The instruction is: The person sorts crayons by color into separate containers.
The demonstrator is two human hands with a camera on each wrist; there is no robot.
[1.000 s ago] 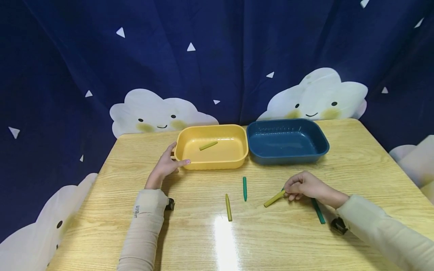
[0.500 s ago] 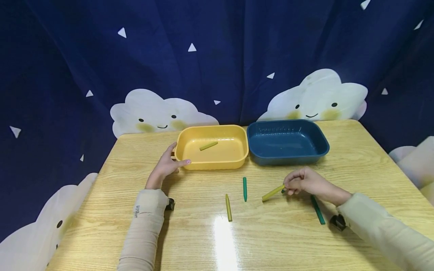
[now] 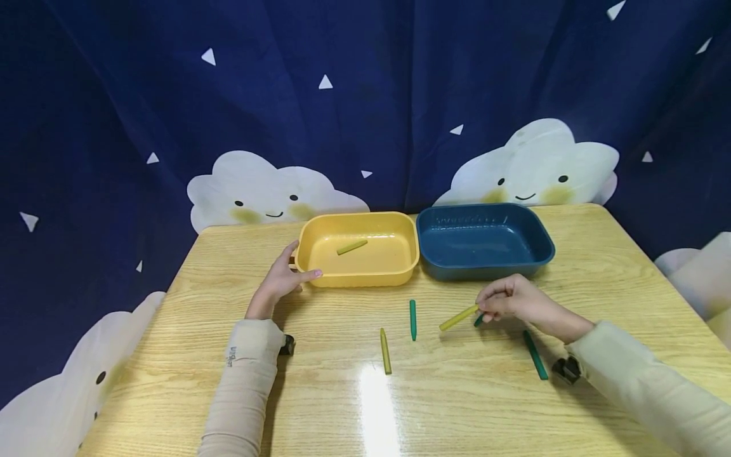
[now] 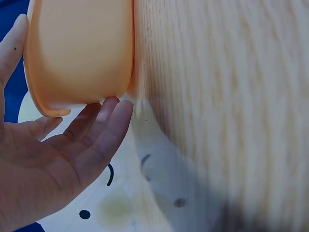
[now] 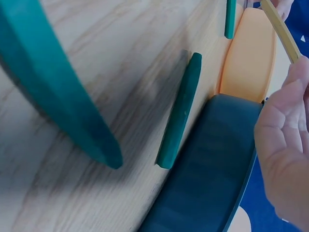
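Yellow crayon [image 3: 459, 318], pinched at its right end by the right hand [image 3: 516, 304], likely light, stiff, snappable, best gripped mid-length; left hand [image 3: 280, 277] spread against the yellow tray [image 3: 360, 279].

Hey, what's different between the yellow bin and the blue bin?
The yellow bin contains a yellow crayon; no crayon shows inside the blue bin. The left hand touches the yellow bin, not the blue bin. Both are oblong, open-topped and rounded at the corners, standing on the wooden table.
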